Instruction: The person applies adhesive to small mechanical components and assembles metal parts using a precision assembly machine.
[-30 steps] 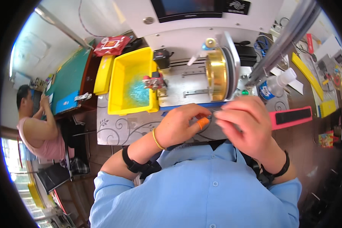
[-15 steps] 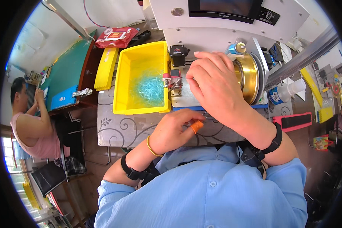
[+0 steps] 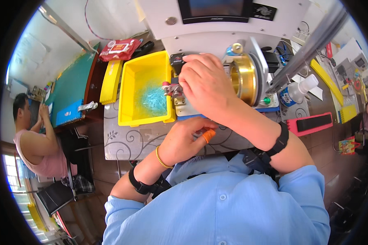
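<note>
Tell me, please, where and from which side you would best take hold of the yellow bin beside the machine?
Probably by the left long rim of the yellow bin, coming from the left. That wall is bare and stands free beside the yellow tray, while the right wall sits against the machine, where the right hand works. The blue strands inside lie low.

One head-worn fisheye looks steeply down, close over the patterned table [image 3: 122, 143].
</note>
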Demonstrator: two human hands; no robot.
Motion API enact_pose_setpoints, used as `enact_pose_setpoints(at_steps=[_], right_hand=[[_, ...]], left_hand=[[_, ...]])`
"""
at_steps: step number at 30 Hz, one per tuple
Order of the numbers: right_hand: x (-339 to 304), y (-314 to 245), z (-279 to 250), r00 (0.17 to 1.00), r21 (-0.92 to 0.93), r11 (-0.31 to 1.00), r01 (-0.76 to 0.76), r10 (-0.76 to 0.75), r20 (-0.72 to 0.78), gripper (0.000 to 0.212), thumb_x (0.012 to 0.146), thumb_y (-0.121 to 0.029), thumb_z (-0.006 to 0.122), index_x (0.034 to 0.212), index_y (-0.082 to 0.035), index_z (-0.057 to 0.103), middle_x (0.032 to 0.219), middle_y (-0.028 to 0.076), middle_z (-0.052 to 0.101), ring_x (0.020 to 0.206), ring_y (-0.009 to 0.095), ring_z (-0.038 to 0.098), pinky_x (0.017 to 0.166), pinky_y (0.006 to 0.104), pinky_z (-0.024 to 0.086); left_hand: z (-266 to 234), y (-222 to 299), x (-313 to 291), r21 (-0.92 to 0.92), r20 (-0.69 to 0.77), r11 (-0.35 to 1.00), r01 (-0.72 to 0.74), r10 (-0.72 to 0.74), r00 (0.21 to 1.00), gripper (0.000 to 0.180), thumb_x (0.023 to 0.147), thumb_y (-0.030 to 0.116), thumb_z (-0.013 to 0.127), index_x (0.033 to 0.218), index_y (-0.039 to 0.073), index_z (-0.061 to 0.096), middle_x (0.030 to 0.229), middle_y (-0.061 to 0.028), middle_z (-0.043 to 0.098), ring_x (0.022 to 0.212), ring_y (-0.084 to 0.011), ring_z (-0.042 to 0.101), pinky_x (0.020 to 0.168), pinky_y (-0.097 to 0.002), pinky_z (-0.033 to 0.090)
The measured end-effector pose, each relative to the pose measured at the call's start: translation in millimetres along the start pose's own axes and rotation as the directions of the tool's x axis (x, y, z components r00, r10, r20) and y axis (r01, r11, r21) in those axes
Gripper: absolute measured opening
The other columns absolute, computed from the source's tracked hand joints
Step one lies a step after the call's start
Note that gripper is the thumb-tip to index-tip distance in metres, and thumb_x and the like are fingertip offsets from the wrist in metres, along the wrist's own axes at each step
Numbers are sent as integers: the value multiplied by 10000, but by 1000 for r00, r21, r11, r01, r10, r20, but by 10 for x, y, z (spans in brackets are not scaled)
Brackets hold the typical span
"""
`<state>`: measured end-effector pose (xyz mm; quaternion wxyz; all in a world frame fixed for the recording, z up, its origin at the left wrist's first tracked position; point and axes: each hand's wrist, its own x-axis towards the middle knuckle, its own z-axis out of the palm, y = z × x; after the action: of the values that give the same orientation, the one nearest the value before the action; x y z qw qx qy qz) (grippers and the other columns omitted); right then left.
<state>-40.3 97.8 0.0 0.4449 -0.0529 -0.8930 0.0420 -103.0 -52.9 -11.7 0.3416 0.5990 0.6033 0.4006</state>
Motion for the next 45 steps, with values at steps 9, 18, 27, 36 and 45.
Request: enact_pose_setpoints(at_steps=[9,18,27,36,45], right_hand=[[-235,-187,-965,993,119,992,-45,57,-100,220,765,-92,711,977,-45,677,1029,61,628,1091,253,577,993,434,434],[-1195,500,-1987,499,715,392,-580,864,-68,186,960,-179,602,1083,-39,604,830,40,629,580,53,540,496,193,413],[-853,974,-2069,517,779,303,-549,856,31,245,943,-211,633,1113,-36,618,851,-29,578,671,7,493,551,179,360],[-801,1069,-1988,544,816,277,-507,838,53,192,937,-162,638,1038,0,621,890,-17,605,787,17,518,638,183,419],[-753,1099,-2093,581,549,547,-632,803,-132,138,949,-159,608,977,-24,620,742,-68,553,635,10,448,560,186,365]], left_hand=[[179,270,82,26,56,998,-49,47,997,178,874,42,658,1045,-4,670,916,-103,697,791,-170,658,741,-295,520],[889,842,796,-519,244,854,13,133,961,469,991,118,518,1426,59,355,892,-84,666,738,-120,630,701,-266,509],[1410,940,1686,-396,-96,917,-36,-3,995,455,1001,202,528,1389,27,365,790,-89,662,538,-113,609,465,-217,429],[1477,888,1841,-356,-125,934,14,-63,990,200,984,162,560,1072,-2,636,664,-36,615,497,-75,555,461,-221,429],[1515,757,1629,-473,73,864,174,-159,985,241,1006,225,528,1035,31,667,651,-13,591,486,-63,547,455,-199,424]])
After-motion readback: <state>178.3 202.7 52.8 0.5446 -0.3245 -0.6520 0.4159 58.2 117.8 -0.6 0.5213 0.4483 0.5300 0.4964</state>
